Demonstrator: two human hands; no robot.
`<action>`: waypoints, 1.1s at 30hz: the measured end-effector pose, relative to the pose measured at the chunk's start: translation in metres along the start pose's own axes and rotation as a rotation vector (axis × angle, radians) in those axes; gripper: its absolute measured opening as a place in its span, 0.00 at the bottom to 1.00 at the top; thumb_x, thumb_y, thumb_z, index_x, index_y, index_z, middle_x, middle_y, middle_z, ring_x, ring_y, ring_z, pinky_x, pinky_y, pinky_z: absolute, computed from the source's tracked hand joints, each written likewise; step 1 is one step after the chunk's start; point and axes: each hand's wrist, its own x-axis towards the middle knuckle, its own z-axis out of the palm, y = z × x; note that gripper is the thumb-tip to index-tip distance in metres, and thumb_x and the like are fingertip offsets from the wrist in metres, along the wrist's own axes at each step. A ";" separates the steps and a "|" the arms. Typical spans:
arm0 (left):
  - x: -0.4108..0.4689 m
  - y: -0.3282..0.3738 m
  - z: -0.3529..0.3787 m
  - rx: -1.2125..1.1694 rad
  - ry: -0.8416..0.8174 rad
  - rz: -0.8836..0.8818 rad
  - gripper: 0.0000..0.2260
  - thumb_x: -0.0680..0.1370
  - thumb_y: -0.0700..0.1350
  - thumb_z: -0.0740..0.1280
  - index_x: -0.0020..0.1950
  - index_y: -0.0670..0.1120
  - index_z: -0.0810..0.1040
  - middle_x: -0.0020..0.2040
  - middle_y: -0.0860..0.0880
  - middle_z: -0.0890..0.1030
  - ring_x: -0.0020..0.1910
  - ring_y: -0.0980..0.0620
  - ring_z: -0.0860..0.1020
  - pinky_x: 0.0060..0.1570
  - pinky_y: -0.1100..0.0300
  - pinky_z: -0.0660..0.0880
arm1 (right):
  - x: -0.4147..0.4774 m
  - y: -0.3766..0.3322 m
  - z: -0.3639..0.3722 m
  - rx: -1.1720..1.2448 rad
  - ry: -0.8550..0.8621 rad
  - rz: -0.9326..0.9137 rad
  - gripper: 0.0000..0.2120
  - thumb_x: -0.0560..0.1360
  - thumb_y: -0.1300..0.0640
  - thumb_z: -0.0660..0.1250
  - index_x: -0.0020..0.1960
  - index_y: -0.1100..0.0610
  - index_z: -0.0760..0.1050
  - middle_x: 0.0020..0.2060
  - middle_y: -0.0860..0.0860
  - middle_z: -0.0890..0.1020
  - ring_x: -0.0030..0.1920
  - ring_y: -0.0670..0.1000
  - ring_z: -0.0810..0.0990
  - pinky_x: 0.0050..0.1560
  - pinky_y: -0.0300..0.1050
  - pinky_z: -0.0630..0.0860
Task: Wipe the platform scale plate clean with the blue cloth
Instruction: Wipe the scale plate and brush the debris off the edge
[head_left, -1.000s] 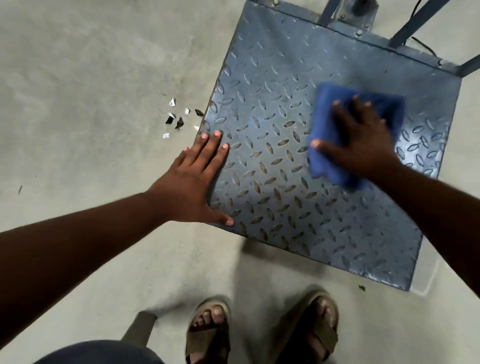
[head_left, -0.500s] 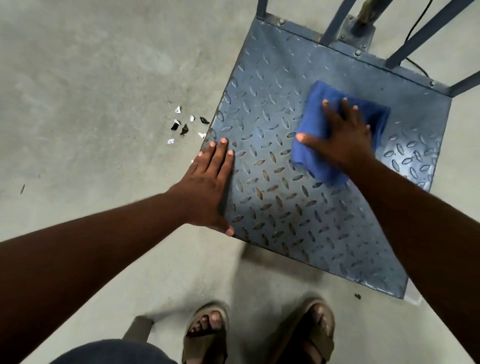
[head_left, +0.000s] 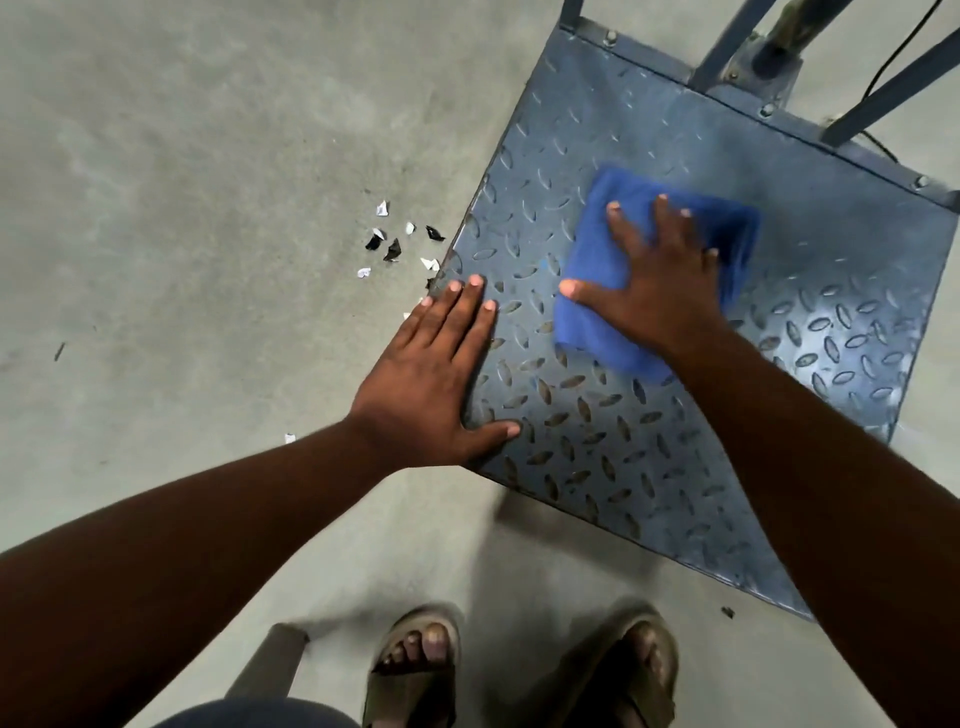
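The platform scale plate (head_left: 649, 441) is blue-grey checker steel, lying low on the floor at right. A folded blue cloth (head_left: 613, 249) lies on the plate's middle left part. My right hand (head_left: 660, 280) presses flat on the cloth with fingers spread. My left hand (head_left: 431, 379) rests flat and open over the plate's left edge, fingers together, thumb on the plate.
Small black and white scraps (head_left: 395, 244) lie on the concrete floor just left of the plate. The scale's blue frame posts (head_left: 727, 47) and a black cable (head_left: 898, 47) rise at the plate's far edge. My sandalled feet (head_left: 415, 665) stand below the near edge.
My right hand has slid the cloth leftward across the plate, toward my left hand. The left hand stays on the plate's left edge.
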 end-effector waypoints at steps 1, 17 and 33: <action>0.000 0.001 0.001 0.004 0.002 -0.002 0.55 0.75 0.80 0.55 0.88 0.41 0.49 0.88 0.40 0.46 0.88 0.42 0.45 0.86 0.44 0.47 | -0.006 -0.013 0.006 -0.027 -0.016 -0.157 0.47 0.71 0.21 0.58 0.83 0.40 0.51 0.84 0.56 0.49 0.83 0.63 0.48 0.77 0.74 0.50; -0.002 -0.005 0.009 -0.012 0.060 -0.025 0.53 0.75 0.79 0.57 0.87 0.43 0.54 0.88 0.41 0.53 0.87 0.42 0.52 0.85 0.44 0.52 | 0.086 -0.066 -0.015 0.040 0.116 -0.066 0.35 0.80 0.30 0.53 0.83 0.42 0.53 0.84 0.51 0.50 0.84 0.57 0.47 0.80 0.66 0.45; -0.001 -0.014 0.020 -0.058 0.145 0.206 0.24 0.88 0.53 0.57 0.78 0.40 0.72 0.78 0.38 0.73 0.77 0.38 0.72 0.79 0.45 0.66 | 0.062 -0.132 0.006 -0.143 -0.003 -0.878 0.19 0.82 0.43 0.56 0.46 0.50 0.82 0.38 0.49 0.79 0.49 0.55 0.79 0.70 0.57 0.66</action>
